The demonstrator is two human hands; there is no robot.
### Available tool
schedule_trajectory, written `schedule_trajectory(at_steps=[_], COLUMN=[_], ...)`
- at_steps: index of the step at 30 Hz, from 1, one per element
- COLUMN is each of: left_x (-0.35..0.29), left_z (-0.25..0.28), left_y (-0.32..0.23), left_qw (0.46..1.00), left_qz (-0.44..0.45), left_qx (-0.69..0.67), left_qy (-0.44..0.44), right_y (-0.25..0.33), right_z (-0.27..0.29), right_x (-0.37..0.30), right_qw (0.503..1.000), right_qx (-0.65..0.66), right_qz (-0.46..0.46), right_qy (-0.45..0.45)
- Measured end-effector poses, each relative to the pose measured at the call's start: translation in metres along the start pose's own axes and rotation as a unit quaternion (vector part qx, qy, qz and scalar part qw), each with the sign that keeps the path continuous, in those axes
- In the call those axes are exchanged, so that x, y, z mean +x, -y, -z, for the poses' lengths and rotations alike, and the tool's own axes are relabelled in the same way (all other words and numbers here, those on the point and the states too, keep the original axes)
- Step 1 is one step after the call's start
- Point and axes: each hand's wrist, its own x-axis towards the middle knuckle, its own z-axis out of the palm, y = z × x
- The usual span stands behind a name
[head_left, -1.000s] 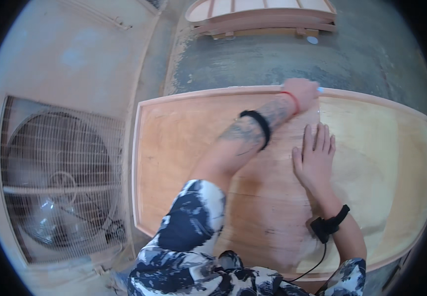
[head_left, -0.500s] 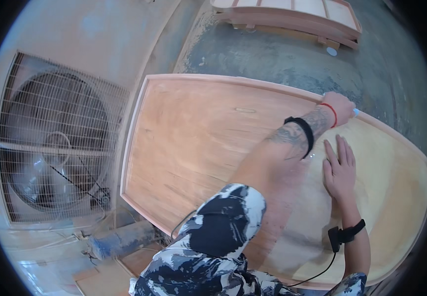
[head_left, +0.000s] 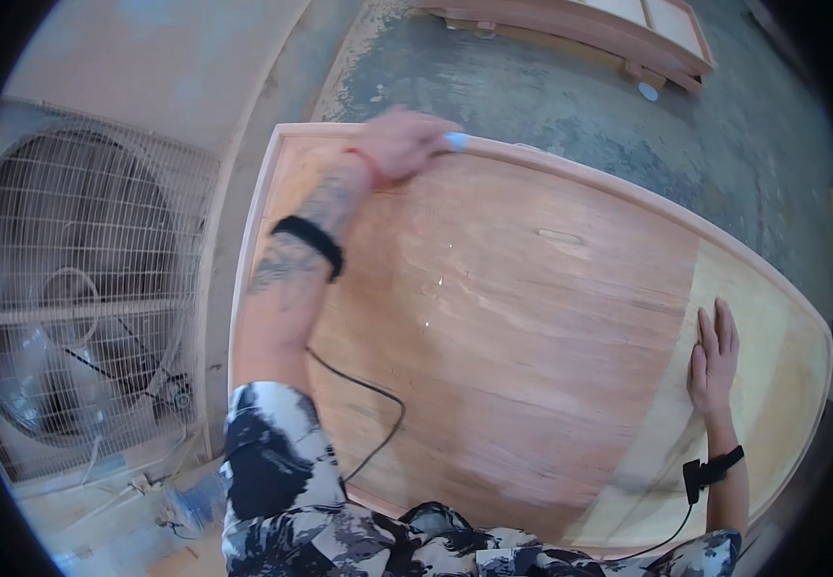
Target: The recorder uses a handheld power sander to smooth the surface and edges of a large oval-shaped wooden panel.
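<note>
A large wooden panel (head_left: 493,317) with a raised pale rim (head_left: 570,163) lies in front of me, rounded at its right end. My left hand (head_left: 402,144) is at the far rim, near the far left corner, its fingers closed over the edge and somewhat blurred. A small light-blue piece (head_left: 455,141) pokes out past those fingers; most of it is hidden, so its kind is unclear. My right hand (head_left: 717,361) rests flat on the yellowish right part of the panel, fingers stretched out, holding nothing.
Left of the panel, a big fan (head_left: 75,288) sits behind a wire grille in the wall. Another pale-rimmed wooden frame (head_left: 580,34) stands on the worn grey-green floor (head_left: 532,87) beyond. A black cable (head_left: 402,409) loops over the panel beside my left arm.
My left hand has slid along the far rim from the right side to near the left corner, with the light-blue piece. My right hand stays flat on the panel. The view has shifted.
</note>
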Motion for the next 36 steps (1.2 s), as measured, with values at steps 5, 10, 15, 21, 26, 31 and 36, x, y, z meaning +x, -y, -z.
schedule_trajectory(at_steps=[5,10,15,21,26,31,36], left_x=[-0.063,-0.047,0.013,0.086,0.164,0.245,0.329], left_z=[0.043,0.023,0.036,0.031,-0.02,-0.072,-0.071], left_y=[0.139,0.129,0.021,-0.129,-0.289,-0.403,-0.405], left_qw=[0.997,0.995,0.984,0.986,0.979,0.992,0.978], left_qz=[0.049,0.077,0.014,-0.073,-0.139,-0.107,-0.203], left_qx=[0.064,-0.024,-0.136,-0.111,-0.11,0.003,-0.036], left_qy=[-0.015,0.055,0.113,0.102,0.103,0.063,0.036], right_y=[0.009,0.008,0.019,0.036,0.026,0.034,0.023], right_z=[-0.003,0.001,0.02,0.039,0.035,0.061,0.106], right_x=[0.004,0.007,0.013,0.037,0.025,0.055,0.071], right_qw=[1.0,1.0,0.999,0.995,0.976,0.823,0.836], right_qx=[0.005,0.007,0.015,0.076,0.158,0.539,0.509], right_qz=[-0.016,-0.027,-0.028,-0.015,-0.013,-0.095,-0.125], right_qy=[0.003,0.001,-0.025,-0.061,-0.151,-0.153,-0.164])
